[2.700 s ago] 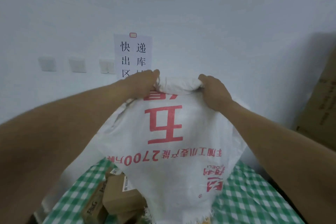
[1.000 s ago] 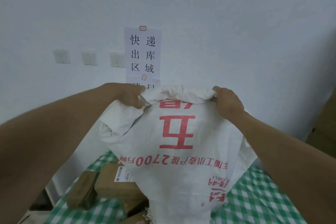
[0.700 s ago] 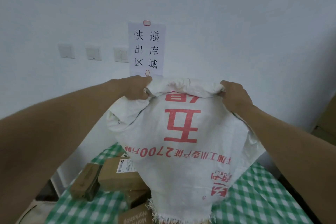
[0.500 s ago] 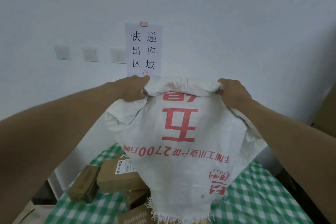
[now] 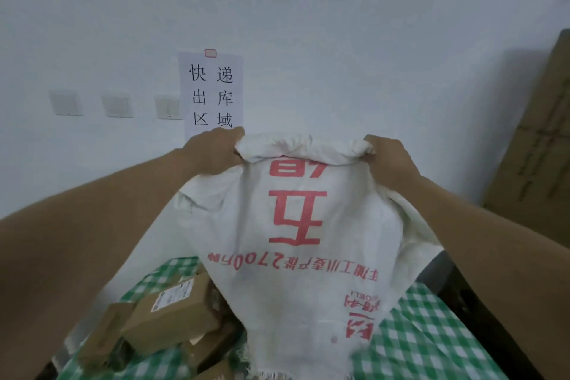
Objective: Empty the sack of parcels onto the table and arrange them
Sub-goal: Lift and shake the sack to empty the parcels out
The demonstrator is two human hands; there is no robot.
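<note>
Nearest, the frayed open mouth of the white sack (image 5: 296, 256) hangs at the bottom edge, hiding the middle of the green-checked tabletop (image 5: 431, 336). Brown cardboard parcels (image 5: 172, 318) lie heaped just left of it; those lowest are cut off and partly tucked behind the cloth, so their number cannot be told. Bare checked cloth shows to the right. Higher up, the left hand (image 5: 216, 149) and right hand (image 5: 390, 160) each grip the bunched bottom seam, fingers curled into the fabric, holding the sack upside down. Behind, a paper sign (image 5: 211, 95) and wall switches (image 5: 118, 105) sit on the wall; a big cardboard box (image 5: 536, 148) stands at right.
</note>
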